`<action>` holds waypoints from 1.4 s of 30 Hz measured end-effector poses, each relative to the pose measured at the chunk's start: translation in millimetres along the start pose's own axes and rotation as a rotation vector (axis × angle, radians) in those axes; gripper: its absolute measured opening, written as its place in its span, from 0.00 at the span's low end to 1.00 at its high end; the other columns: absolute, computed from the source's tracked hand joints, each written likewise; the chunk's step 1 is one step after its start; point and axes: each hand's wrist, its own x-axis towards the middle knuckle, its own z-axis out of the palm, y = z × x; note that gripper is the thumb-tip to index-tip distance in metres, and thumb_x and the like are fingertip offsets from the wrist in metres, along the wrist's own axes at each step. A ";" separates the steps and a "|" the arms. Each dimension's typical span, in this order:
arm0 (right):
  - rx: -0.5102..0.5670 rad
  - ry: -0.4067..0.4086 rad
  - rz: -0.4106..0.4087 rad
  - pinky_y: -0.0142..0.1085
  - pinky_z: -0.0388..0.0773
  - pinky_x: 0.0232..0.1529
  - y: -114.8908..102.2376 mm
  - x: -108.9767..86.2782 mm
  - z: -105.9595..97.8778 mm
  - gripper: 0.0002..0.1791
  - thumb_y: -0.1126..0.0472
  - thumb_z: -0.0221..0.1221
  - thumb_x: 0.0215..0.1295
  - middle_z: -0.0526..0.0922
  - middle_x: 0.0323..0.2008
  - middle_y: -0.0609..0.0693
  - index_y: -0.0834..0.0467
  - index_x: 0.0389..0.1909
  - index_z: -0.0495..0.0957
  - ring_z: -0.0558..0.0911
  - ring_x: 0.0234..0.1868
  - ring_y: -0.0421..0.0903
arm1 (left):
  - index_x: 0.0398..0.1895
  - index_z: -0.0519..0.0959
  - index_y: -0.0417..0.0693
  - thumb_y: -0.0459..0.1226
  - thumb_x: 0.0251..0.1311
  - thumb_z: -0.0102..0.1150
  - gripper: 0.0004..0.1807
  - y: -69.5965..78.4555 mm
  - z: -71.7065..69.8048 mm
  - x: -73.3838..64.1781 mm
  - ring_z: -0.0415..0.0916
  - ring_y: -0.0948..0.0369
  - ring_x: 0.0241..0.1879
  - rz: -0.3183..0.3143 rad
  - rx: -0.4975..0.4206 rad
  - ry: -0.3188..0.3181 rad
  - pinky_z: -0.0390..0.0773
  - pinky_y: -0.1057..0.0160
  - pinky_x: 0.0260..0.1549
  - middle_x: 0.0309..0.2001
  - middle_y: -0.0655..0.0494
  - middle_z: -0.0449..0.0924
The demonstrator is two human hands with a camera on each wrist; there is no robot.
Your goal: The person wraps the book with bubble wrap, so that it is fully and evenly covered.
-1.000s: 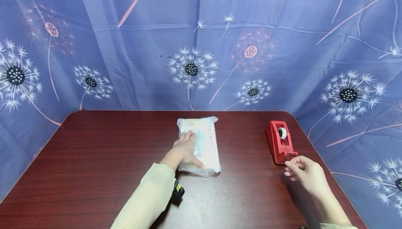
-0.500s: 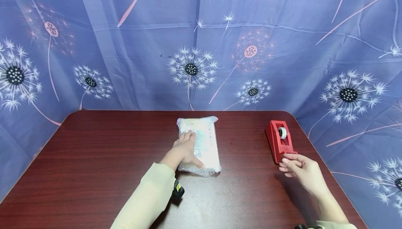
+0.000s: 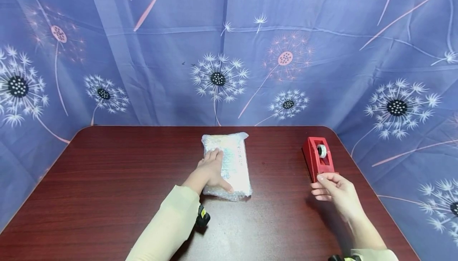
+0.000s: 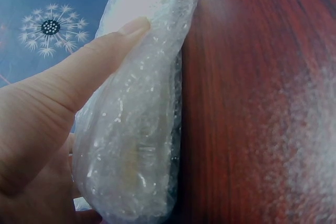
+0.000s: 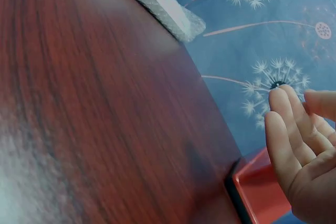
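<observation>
A flat package in bubble wrap (image 3: 236, 169) lies mid-table, a white printed item visible through its clear film. My left hand (image 3: 211, 171) rests on its left part, fingers extended and thumb towards the near end; in the left wrist view the thumb (image 4: 100, 59) presses the wrap (image 4: 136, 124). At the right stands a red tape dispenser (image 3: 315, 161) with a white-cored tape roll (image 3: 322, 151). My right hand (image 3: 340, 193) is at its near end, covering part of it. Thumb and index finger pinch together there, apparently on tape, which is too thin to make out clearly.
The dark red wooden table (image 3: 118, 181) has a back edge against a blue dandelion-print cloth (image 3: 171, 74), which also hangs along both sides. Black wrist cameras (image 3: 202, 217) are strapped on both wrists.
My right hand has moved a little left and slightly towards the back, thumb and index finger still together, now overlapping the dispenser's near end. The left hand and package have stayed put.
</observation>
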 end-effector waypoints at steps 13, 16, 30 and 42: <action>0.027 0.005 0.015 0.39 0.82 0.22 1.0 6.7 13.0 0.03 0.61 0.52 0.70 0.87 0.24 0.47 0.53 0.38 0.74 0.85 0.20 0.45 | 0.76 0.40 0.44 0.64 0.29 0.73 0.74 -1.0 1.2 1.4 0.34 0.47 0.75 0.000 0.002 0.002 0.48 0.43 0.70 0.76 0.47 0.36; 0.010 -0.012 0.020 0.40 0.82 0.22 -0.9 9.9 15.8 0.03 0.61 0.52 0.70 0.87 0.24 0.47 0.51 0.38 0.74 0.85 0.19 0.45 | 0.75 0.40 0.44 0.65 0.29 0.73 0.75 -0.9 1.1 1.2 0.35 0.47 0.75 0.002 0.002 0.003 0.48 0.43 0.70 0.76 0.47 0.36; -0.092 -0.086 0.015 0.38 0.83 0.25 -7.0 24.1 33.0 0.05 0.58 0.50 0.72 0.88 0.30 0.43 0.54 0.43 0.69 0.87 0.24 0.45 | 0.76 0.40 0.44 0.64 0.30 0.73 0.74 0.1 0.2 -1.3 0.34 0.48 0.75 0.000 -0.007 0.000 0.48 0.44 0.70 0.76 0.48 0.36; -0.075 -0.049 -0.086 0.35 0.84 0.35 -8.1 26.4 45.0 0.06 0.62 0.54 0.69 0.82 0.44 0.31 0.61 0.41 0.75 0.86 0.39 0.38 | 0.76 0.39 0.44 0.64 0.29 0.74 0.74 0.0 0.4 -2.5 0.33 0.47 0.75 -0.004 -0.024 0.003 0.46 0.44 0.71 0.76 0.47 0.35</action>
